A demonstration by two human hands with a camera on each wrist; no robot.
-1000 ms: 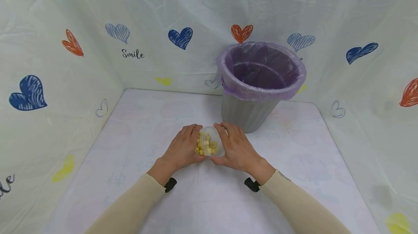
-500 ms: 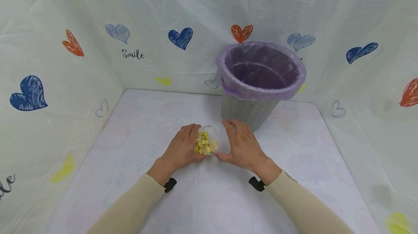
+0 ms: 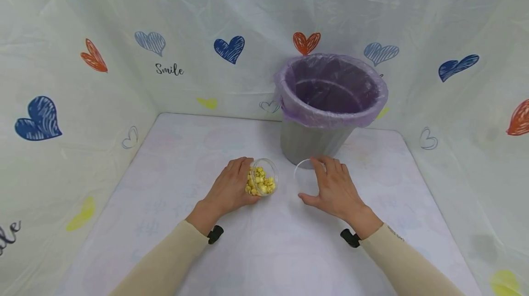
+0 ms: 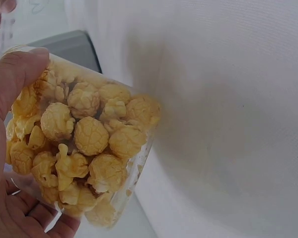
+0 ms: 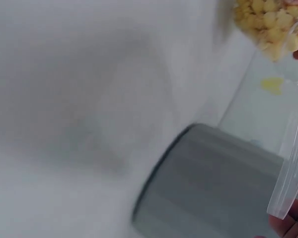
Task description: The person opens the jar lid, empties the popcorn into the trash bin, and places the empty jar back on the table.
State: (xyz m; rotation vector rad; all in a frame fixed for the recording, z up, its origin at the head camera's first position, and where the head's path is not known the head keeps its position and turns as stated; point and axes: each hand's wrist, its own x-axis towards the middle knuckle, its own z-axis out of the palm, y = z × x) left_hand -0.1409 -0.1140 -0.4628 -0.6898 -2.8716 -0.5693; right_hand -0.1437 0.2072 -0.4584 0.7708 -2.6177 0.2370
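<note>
My left hand grips a clear plastic jar part full of yellow popcorn. The jar leans with its uncovered round mouth toward the right. In the left wrist view, thumb and fingers wrap the jar's sides, and popcorn balls show through the wall. To the right, my right hand holds a clear round lid between thumb and fingers, apart from the jar. Seen edge-on in the right wrist view, the lid stands upright, with fingertips at its lower end.
Behind my right hand stands a grey bin lined with a purple bag. A pale cloth covers the table. White sheets printed with hearts hang at the back and both sides.
The lid has come off the jar's mouth, and my right hand has carried it away to the right. My left hand and the jar have stayed almost in place.
</note>
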